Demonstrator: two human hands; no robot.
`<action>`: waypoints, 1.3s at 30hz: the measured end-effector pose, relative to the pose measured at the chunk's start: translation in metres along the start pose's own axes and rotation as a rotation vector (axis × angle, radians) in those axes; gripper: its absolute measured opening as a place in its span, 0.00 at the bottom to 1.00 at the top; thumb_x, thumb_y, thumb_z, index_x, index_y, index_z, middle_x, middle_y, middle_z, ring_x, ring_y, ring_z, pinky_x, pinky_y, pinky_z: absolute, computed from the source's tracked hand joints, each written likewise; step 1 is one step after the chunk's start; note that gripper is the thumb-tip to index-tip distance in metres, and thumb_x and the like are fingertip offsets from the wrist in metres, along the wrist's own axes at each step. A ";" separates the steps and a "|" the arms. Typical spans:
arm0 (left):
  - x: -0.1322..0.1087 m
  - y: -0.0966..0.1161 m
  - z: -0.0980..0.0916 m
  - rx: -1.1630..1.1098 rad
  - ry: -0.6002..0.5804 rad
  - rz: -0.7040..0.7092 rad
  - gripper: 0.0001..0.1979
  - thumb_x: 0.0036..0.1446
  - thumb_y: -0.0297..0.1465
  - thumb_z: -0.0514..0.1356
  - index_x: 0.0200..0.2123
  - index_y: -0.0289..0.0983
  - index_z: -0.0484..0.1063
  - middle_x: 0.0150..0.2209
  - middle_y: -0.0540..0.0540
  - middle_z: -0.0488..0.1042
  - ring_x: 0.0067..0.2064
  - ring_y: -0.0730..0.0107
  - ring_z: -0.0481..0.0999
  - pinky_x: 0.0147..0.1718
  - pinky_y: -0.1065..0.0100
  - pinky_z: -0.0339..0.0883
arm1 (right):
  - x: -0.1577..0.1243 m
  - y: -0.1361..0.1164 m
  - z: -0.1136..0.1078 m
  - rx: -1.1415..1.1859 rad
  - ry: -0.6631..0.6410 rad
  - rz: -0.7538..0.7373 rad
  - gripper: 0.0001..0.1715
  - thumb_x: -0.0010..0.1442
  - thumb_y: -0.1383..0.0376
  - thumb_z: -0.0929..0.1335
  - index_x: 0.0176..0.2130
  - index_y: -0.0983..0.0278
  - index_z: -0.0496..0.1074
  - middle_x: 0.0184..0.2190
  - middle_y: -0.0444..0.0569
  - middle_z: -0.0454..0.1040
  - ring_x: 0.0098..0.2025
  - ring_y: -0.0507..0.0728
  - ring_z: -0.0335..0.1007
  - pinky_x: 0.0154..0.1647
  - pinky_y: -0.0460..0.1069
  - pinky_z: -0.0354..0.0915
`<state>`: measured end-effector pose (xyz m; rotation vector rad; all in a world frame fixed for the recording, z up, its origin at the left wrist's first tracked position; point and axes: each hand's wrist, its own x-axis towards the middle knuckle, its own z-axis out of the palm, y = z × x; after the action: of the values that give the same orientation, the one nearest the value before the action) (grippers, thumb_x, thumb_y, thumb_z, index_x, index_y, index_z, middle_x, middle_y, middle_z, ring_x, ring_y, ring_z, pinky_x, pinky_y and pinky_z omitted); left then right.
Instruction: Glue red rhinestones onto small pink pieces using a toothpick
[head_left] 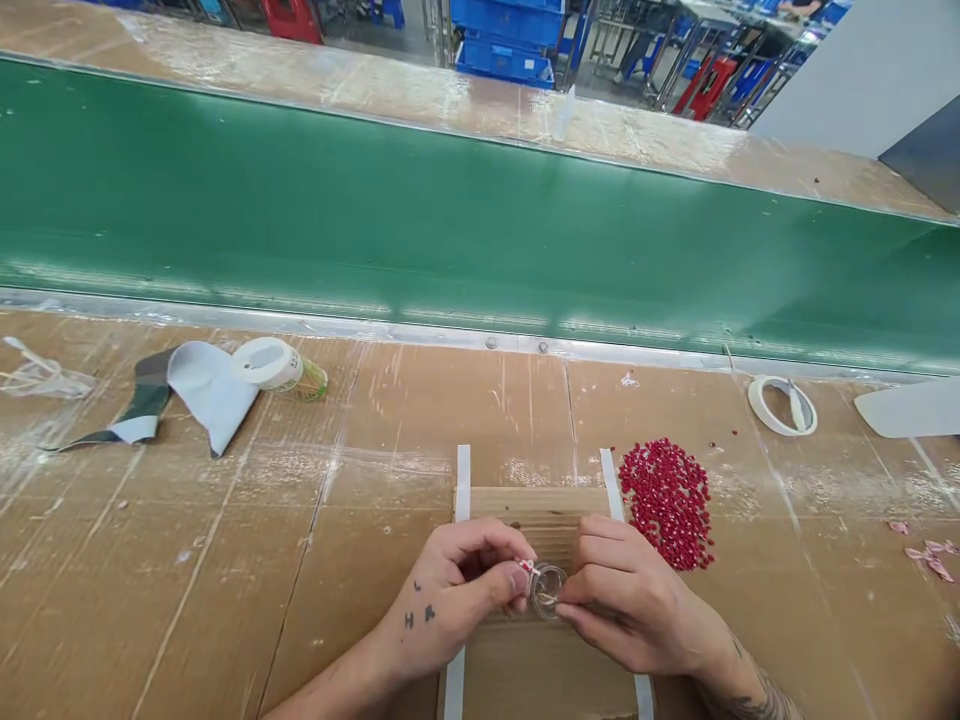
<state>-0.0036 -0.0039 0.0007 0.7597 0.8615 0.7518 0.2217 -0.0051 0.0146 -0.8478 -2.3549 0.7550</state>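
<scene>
Between the fingertips (517,578), a seemingly clear ring (550,590).

From here I can't make out the tiny red-and-white piece (528,567) at the left hand (450,600), and the right hand (634,595) partly hides the clear ring (548,591).

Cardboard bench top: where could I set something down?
Bare cardboard lies between the white tape roll and the red beads, and left of the left hand. Crowded at the clear ring in the right hand, over the corrugated board.
</scene>
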 end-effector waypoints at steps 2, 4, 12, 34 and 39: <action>0.000 -0.001 0.000 -0.075 -0.022 -0.048 0.10 0.50 0.38 0.73 0.29 0.37 0.83 0.23 0.45 0.79 0.24 0.70 0.75 0.27 0.70 0.71 | 0.003 -0.001 0.000 -0.013 0.022 -0.019 0.12 0.70 0.67 0.64 0.33 0.63 0.70 0.24 0.42 0.65 0.29 0.52 0.56 0.30 0.48 0.57; 0.001 -0.003 -0.001 -0.140 -0.047 -0.088 0.11 0.49 0.39 0.73 0.29 0.37 0.84 0.24 0.44 0.80 0.25 0.69 0.76 0.26 0.70 0.70 | 0.005 -0.002 -0.002 -0.035 0.039 -0.035 0.13 0.71 0.67 0.63 0.33 0.63 0.70 0.24 0.42 0.65 0.28 0.52 0.56 0.30 0.48 0.56; 0.004 0.003 -0.006 -0.105 -0.053 -0.118 0.08 0.43 0.27 0.74 0.23 0.36 0.78 0.25 0.48 0.79 0.25 0.73 0.74 0.27 0.72 0.68 | 0.001 0.000 -0.005 -0.096 0.007 -0.060 0.16 0.71 0.67 0.63 0.31 0.65 0.71 0.24 0.44 0.65 0.29 0.53 0.54 0.31 0.50 0.55; 0.001 0.008 -0.004 -0.185 -0.189 -0.043 0.06 0.57 0.31 0.71 0.36 0.36 0.81 0.32 0.45 0.84 0.33 0.74 0.82 0.33 0.78 0.74 | -0.002 0.000 0.000 -0.181 0.017 -0.100 0.12 0.68 0.70 0.65 0.31 0.64 0.71 0.24 0.41 0.61 0.29 0.53 0.53 0.32 0.51 0.52; 0.001 0.004 -0.006 -0.135 -0.207 -0.006 0.03 0.58 0.29 0.71 0.35 0.35 0.82 0.31 0.45 0.84 0.33 0.76 0.82 0.34 0.80 0.73 | 0.000 -0.001 0.000 -0.192 0.055 -0.092 0.14 0.70 0.70 0.63 0.32 0.66 0.72 0.24 0.42 0.63 0.29 0.53 0.53 0.32 0.51 0.52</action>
<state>-0.0092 0.0005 0.0016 0.7009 0.6201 0.7052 0.2210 -0.0055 0.0158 -0.8210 -2.4261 0.4673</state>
